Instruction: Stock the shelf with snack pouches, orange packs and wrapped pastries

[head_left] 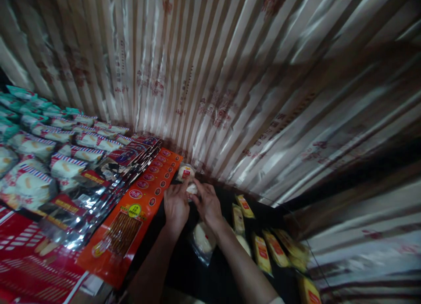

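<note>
My left hand (176, 204) and my right hand (208, 203) come together over a black surface. Pinched between their fingertips is a small white packaged snack (191, 188), partly hidden by the fingers. Just beyond them lies another round pale packaged snack (186, 173) with a red label, close to my left fingers. Under my right forearm, a clear-wrapped round white snack (203, 238) rests on the black surface (210, 280).
Several yellow snack packets (262, 254) are scattered to the right. On the left stand an orange snack bag (123, 229), silvery packets (85, 203), rows of white bags (29, 181), green bags (31, 106) and a red basket (29, 255). A striped printed curtain (210, 76) hangs behind.
</note>
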